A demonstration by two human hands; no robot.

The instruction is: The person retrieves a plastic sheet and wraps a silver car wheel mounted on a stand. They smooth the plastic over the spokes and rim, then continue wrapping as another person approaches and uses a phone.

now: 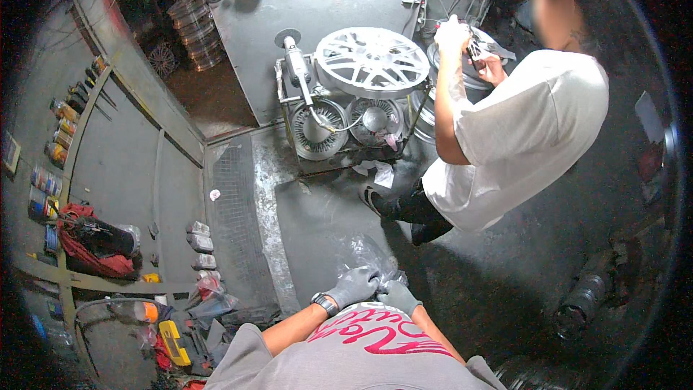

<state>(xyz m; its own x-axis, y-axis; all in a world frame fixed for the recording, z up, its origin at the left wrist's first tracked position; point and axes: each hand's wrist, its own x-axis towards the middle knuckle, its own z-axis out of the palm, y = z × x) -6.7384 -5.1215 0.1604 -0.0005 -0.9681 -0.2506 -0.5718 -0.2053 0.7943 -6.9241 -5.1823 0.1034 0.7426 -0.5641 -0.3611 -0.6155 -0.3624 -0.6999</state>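
Both my hands wear grey gloves and meet close in front of my body. A clear plastic bag [363, 251] spreads out beyond them, crumpled and see-through. My left hand [355, 286], with a dark watch at the wrist, is closed on the gathered plastic. Beside it my right hand [398, 296] has its fingers curled in against the same bag. What the bag contains, if anything, I cannot make out.
A co-worker in a white shirt [527, 130] stands ahead right, handling a dark tool. A silver wheel rim [372, 61] lies on a metal stand beside a grinder [296, 65]. Cans [47, 180] line the left wall; white paper [382, 173] lies on the floor.
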